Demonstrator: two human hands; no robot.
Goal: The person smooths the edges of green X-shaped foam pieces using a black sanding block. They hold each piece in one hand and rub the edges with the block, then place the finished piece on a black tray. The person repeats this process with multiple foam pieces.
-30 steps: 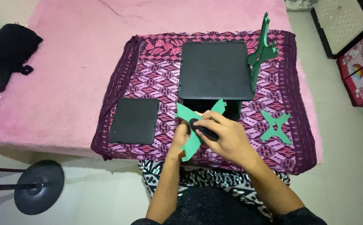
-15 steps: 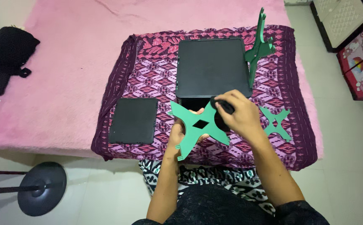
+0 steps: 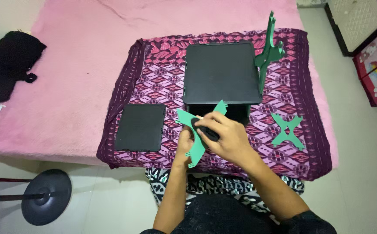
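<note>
Both hands, left hand (image 3: pixel 184 141) and right hand (image 3: pixel 223 136), pinch the green cross piece (image 3: pixel 197 130); squeezing hard near the bed's front edge might bend it.

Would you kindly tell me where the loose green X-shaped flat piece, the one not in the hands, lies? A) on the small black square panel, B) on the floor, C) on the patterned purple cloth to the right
C: the loose green X-shaped flat piece lies flat on the patterned purple cloth, right of both hands.
</note>
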